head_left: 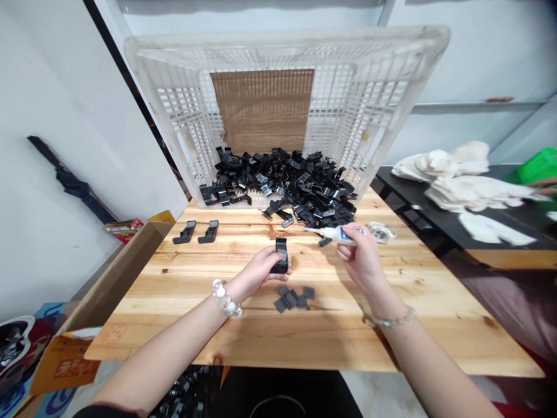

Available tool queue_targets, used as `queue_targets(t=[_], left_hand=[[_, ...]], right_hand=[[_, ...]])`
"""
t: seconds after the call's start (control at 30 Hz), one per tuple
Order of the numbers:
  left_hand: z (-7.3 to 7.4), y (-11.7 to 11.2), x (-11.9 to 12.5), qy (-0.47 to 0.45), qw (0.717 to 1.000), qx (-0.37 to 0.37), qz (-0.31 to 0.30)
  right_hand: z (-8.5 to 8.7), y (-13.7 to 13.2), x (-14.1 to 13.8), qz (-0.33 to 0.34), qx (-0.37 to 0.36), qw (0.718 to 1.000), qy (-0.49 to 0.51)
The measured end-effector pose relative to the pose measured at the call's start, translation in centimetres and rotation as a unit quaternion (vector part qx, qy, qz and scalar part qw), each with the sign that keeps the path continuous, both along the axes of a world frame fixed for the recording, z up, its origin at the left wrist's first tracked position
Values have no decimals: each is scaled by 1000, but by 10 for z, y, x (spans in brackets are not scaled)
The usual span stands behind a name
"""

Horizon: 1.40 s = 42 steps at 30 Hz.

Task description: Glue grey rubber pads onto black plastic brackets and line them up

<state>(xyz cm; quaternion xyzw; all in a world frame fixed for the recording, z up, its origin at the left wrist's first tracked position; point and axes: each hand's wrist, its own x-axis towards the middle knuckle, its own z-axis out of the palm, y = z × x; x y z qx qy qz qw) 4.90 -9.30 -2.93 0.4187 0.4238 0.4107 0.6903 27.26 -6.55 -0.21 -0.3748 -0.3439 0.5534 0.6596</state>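
Note:
My left hand (263, 265) is closed around a black plastic clip (281, 255), held upright above the wooden table. In my right hand (360, 255) is a small white glue bottle (337, 233) with a blue label, tilted so its thin nozzle points left, just above and right of the clip. Nozzle and clip are apart. Several small dark grey square pads (292, 298) lie in a loose cluster on the table, below my hands. Two more black clips, a left one (185, 232) and a right one (209, 231), rest on the table at the left.
A white plastic crate (183, 157) lies on its side at the back, black clips (282, 174) spilling out. A roll of clear tape (381, 232) sits right of my right hand. White gloves (461, 188) lie on a dark table at right, near another person's hand (547, 186).

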Motion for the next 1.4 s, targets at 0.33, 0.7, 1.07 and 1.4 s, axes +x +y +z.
queue_targets(t=[0.33, 0.7, 1.07, 1.4], left_hand=[[-1, 2, -2, -22, 998, 56, 17], [0, 1, 2, 3, 998, 64, 3], [3, -6, 9, 20, 998, 36, -38], [-4, -5, 11, 18, 997, 45, -60]], right_hand=[[-7, -6, -16, 137, -91, 983, 77], [-25, -17, -36, 224, -72, 971, 33], [-44, -21, -50, 160, 0, 976, -150], [-43, -21, -47, 103, 48, 955, -276]])
